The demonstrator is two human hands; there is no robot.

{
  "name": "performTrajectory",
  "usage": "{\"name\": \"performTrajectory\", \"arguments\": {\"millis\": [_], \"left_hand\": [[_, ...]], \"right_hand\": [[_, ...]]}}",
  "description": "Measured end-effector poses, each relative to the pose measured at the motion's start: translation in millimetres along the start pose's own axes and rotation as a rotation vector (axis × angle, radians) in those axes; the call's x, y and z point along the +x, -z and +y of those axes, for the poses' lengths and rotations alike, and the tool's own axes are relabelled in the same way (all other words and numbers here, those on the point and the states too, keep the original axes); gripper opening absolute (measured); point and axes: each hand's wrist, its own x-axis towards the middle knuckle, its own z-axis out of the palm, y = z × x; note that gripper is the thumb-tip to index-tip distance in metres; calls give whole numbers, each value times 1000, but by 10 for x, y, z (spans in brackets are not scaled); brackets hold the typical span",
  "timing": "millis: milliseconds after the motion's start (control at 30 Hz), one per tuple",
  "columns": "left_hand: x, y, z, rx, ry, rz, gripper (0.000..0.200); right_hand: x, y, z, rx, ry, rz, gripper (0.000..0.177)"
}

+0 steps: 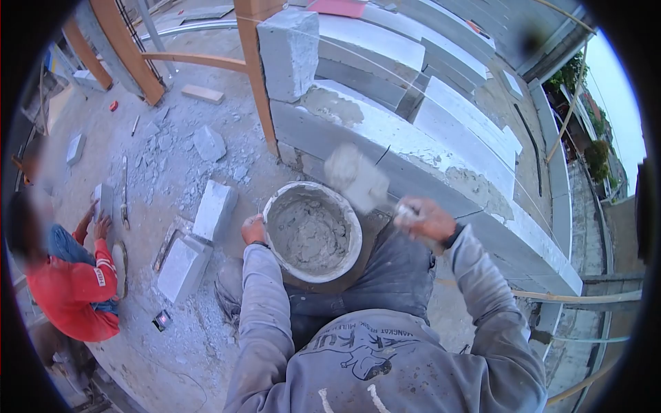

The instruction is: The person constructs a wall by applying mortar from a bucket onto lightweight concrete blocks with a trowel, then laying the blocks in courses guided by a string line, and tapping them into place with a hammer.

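A bucket point(348, 260) of grey mortar rests on my lap, just below a low block wall point(385, 148). My left hand point(253, 229) grips the bucket's left rim. My right hand point(425, 219) holds the handle of a trowel point(358, 177), whose blade is blurred and smeared with mortar, above the bucket's right rim and close to the wall's face. Wet mortar patches lie on top of the wall.
Loose grey blocks point(214, 208) lie on the rubble-strewn floor to my left. A person in a red shirt point(76, 289) crouches at far left, hands on a block. Wooden posts point(253, 65) stand by the wall's end. A street drops away at right.
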Motion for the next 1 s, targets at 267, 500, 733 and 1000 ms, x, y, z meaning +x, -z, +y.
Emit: {"name": "performTrajectory", "arguments": {"millis": [267, 500, 733, 1000], "left_hand": [[-4, 46, 53, 13, -25, 6, 20], [-73, 44, 107, -37, 27, -16, 17], [-126, 26, 225, 111, -46, 27, 18], [-160, 35, 246, 173, -60, 38, 17]], "right_hand": [[197, 727, -271, -976, 197, 650, 21], [-421, 947, 237, -1132, 118, 767, 22], [-882, 990, 467, -1158, 43, 865, 27], [-430, 686, 582, -1191, 239, 1033, 26]]}}
